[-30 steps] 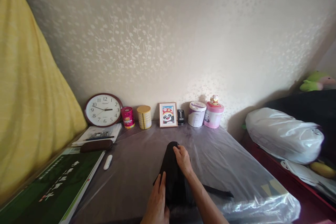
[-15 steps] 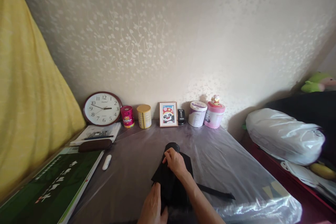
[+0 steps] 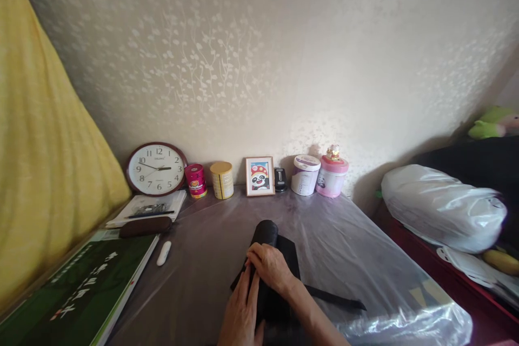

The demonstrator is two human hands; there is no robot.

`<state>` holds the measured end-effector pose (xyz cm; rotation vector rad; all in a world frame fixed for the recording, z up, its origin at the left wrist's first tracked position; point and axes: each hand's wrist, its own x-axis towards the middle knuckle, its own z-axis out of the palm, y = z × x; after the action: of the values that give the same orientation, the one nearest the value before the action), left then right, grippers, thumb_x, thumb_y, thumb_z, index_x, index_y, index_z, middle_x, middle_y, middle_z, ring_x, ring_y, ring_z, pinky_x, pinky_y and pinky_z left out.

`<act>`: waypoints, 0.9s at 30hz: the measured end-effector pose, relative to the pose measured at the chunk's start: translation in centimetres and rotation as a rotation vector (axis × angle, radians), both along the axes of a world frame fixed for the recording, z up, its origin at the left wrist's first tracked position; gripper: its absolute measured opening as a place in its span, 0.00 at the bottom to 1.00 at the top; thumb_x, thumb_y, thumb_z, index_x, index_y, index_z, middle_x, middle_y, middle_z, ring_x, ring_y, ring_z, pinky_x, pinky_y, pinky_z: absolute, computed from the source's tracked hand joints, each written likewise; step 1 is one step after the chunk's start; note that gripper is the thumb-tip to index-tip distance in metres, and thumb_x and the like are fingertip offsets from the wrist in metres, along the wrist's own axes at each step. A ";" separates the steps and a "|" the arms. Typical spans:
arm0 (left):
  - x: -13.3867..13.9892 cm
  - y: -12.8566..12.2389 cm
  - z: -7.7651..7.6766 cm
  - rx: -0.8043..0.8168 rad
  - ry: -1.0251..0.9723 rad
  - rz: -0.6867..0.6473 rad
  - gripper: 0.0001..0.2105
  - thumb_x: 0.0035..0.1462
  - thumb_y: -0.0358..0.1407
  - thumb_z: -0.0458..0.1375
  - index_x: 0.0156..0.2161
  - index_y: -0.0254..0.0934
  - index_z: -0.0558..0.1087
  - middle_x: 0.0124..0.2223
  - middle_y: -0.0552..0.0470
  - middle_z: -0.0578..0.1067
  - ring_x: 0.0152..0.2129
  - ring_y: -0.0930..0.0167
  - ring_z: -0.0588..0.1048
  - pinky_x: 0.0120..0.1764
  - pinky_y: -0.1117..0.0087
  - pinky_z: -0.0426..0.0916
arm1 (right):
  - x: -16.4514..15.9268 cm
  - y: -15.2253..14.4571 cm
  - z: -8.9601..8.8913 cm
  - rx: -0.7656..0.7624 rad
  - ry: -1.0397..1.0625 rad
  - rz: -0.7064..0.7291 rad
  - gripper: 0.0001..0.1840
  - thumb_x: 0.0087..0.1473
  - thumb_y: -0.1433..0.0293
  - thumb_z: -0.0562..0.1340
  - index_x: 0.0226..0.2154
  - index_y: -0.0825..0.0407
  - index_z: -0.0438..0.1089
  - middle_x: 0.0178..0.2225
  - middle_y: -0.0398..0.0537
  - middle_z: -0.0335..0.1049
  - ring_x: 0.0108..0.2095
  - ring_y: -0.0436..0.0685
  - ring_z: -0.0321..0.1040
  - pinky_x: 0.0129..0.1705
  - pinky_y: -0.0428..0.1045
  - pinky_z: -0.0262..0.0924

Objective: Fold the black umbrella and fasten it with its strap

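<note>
We begin at the far left, where a yellow curtain [image 3: 36, 146] hangs down, and beside it we have a green book [image 3: 77, 292] lying on the bench [image 3: 194, 275]. A brown case [image 3: 145, 226] sits at the book's far end, papers [image 3: 115, 218] are just behind, and a round clock [image 3: 157, 168] leans at the wall. Moving right, we pass a small white stick [image 3: 164, 253], then a pink can [image 3: 195, 181] and a yellow can [image 3: 222, 180]. Now the action, near the front middle of the bench: our left hand [image 3: 240, 311] lies along the left side of a black cloth [image 3: 265, 231], fingers straight, and we cannot tell whether it grips. The cloth is rounded like a roll, pointing toward the panda picture [image 3: 260, 177], with a flat part spreading to the right. On top, our right hand [image 3: 270, 266] is curled over, grasping the cloth, its fingers meeting the left fingertips. A black strap [image 3: 336, 297] runs out rightward. Behind, we spot a white tub [image 3: 305, 175] and a pink tub [image 3: 331, 178], and beyond the bench, a bulging plastic bag [image 3: 441, 208].
</note>
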<state>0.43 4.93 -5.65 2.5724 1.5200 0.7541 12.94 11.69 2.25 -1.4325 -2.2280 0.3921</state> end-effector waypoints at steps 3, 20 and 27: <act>-0.3 0.2 -1.4 -0.093 -0.038 -0.018 0.42 0.42 0.23 0.49 0.63 0.37 0.37 0.64 0.36 0.48 0.59 0.57 0.52 0.54 0.52 0.62 | 0.8 -0.9 -0.3 0.075 0.081 0.106 0.13 0.60 0.67 0.50 0.36 0.48 0.70 0.32 0.42 0.74 0.35 0.51 0.67 0.39 0.44 0.59; 0.3 -0.4 0.2 -0.336 -0.174 0.076 0.40 0.40 0.22 0.47 0.62 0.28 0.42 0.66 0.42 0.45 0.62 0.65 0.47 0.60 0.60 0.50 | 2.5 6.6 -2.9 0.177 0.104 0.044 0.16 0.60 0.71 0.50 0.35 0.47 0.73 0.41 0.44 0.74 0.54 0.55 0.58 0.59 0.57 0.41; 0.3 -0.4 1.0 -0.369 -0.217 0.055 0.39 0.41 0.21 0.46 0.62 0.27 0.42 0.66 0.42 0.44 0.62 0.66 0.45 0.61 0.62 0.49 | 5.0 7.8 -3.2 0.060 0.190 -0.298 0.18 0.58 0.68 0.49 0.45 0.52 0.68 0.47 0.52 0.70 0.49 0.56 0.64 0.53 0.51 0.53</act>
<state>0.71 4.51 -4.69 2.1199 1.5027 0.6594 17.97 19.51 -0.97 -1.5939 -1.8278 0.3420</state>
